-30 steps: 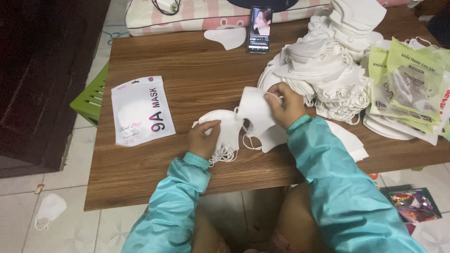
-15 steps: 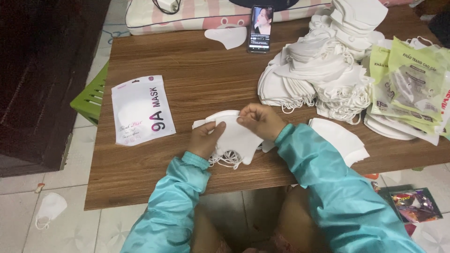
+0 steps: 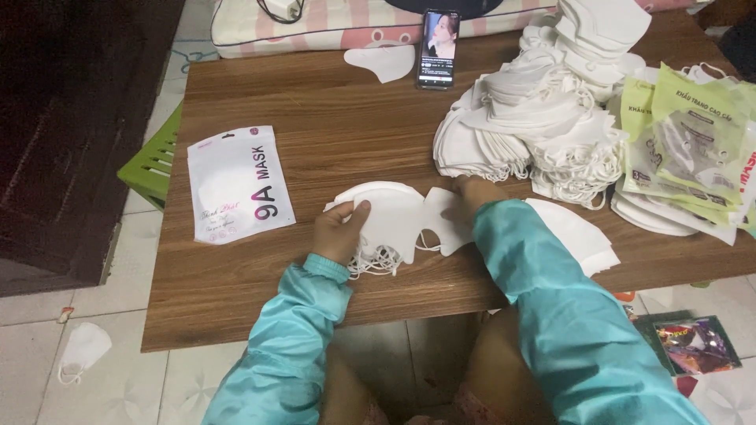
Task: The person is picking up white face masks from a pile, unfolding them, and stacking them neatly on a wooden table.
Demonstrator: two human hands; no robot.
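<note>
**White masks in hand**

A small stack of folded masks (image 3: 383, 214), plain white and curved along the top edge, lies flat on the wooden table, ear loops spilling out in a tangle at its lower edge. One more mask (image 3: 447, 222) overlaps the stack's right side, flat too.

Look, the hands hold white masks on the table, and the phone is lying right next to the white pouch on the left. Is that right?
Not quite. The phone lies at the far edge of the table, by the big mask pile, far from the white pouch. The head view shows it. The rest holds: the left hand and right hand hold white masks.
</note>
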